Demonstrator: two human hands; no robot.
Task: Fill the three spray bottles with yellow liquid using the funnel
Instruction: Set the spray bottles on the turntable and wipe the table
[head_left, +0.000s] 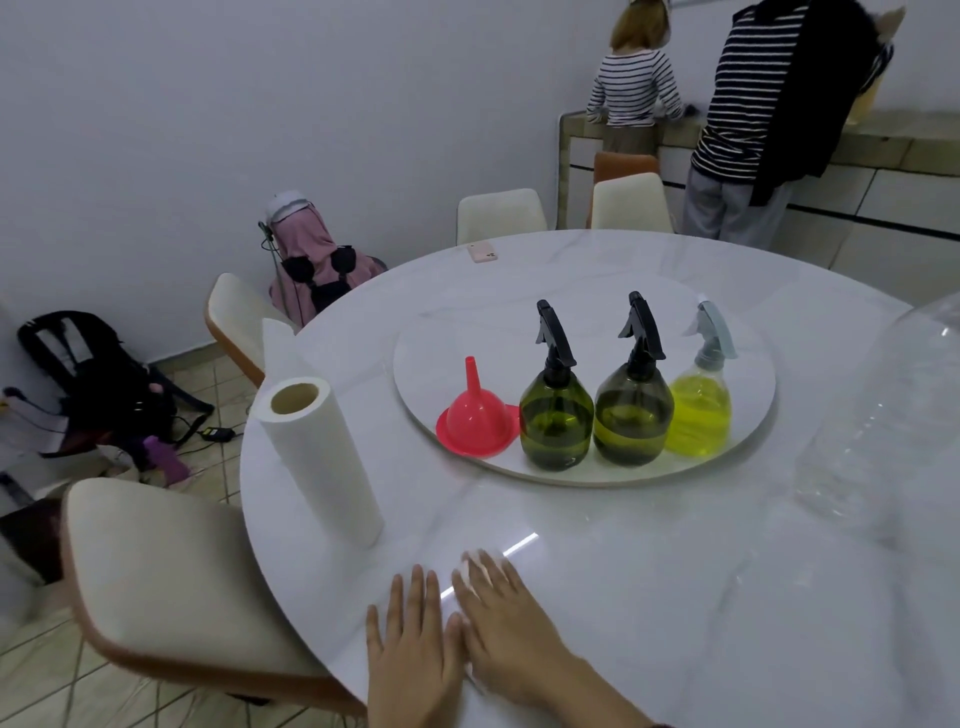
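Three spray bottles stand in a row on a round white turntable (467, 332). The two dark green ones (556, 415) (631, 415) have black trigger heads, and the right one of them shows yellow liquid in its lower part. The clear bottle (698, 410) with a grey head holds yellow liquid. A red funnel (478, 415) sits upside down, spout up, just left of the bottles. My left hand (410, 649) lies flat on the table's near edge. My right hand (509, 623) rests beside it, fingers spread, on a piece of white paper.
A paper towel roll (322, 457) stands upright at the table's left. A large clear plastic bottle (883, 415) sits blurred at the right edge. A pink phone (482, 252) lies at the far rim. Cream chairs (171, 571) surround the table. Two people stand at the back counter.
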